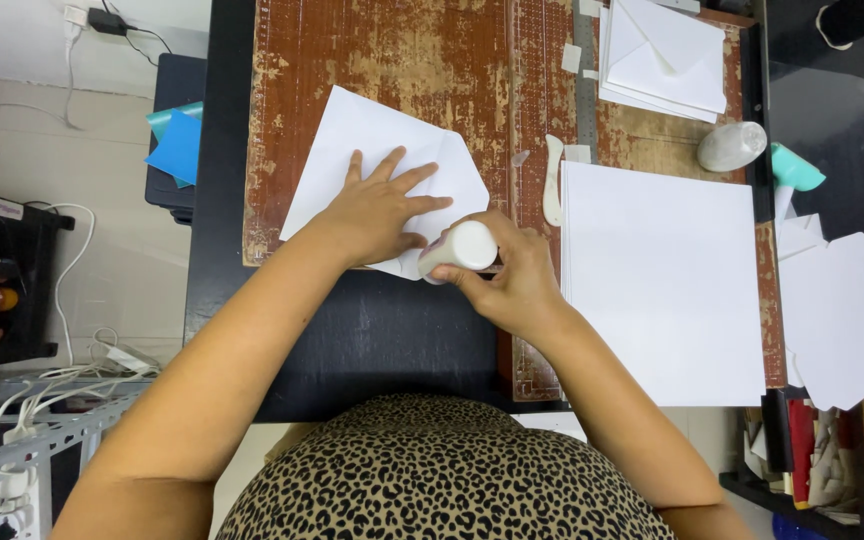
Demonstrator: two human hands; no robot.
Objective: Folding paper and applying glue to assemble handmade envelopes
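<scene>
Paper sheet [382, 160], light and floppy, lies left of the bone folder [552, 180]; my left hand [377, 215] presses flat on it, fingers spread. My right hand [512, 280] grips a smooth white glue stick [460, 250] at the sheet's near edge.

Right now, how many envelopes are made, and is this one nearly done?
Done: a few finished envelopes are stacked at the top; I cannot count them. In hand: the left hand presses a folded sheet flat while the right hand holds a glue stick at its edge. Left: a stack of plain sheets.
</scene>
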